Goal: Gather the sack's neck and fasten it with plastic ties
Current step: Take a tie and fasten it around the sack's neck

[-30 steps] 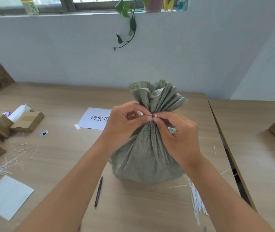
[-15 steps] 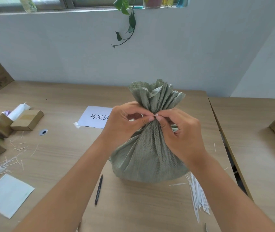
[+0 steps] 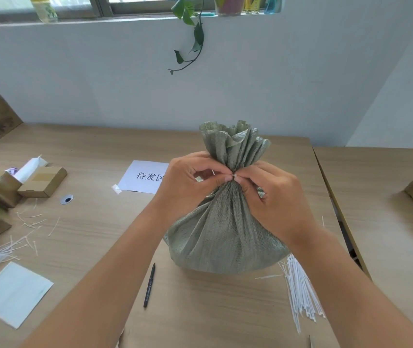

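Two hands pinch one sack's neck, mid-bench.
One green woven sack [image 3: 223,229] stands on the bench [image 3: 94,222]; left hand [image 3: 187,187] and right hand [image 3: 275,199] clench its gathered neck, fingers [image 3: 221,180] nipping one small white tie [image 3: 234,175]. A bundle of ties [image 3: 301,292] lies right, one black pen [image 3: 149,285] left, one paper label [image 3: 145,175] behind.
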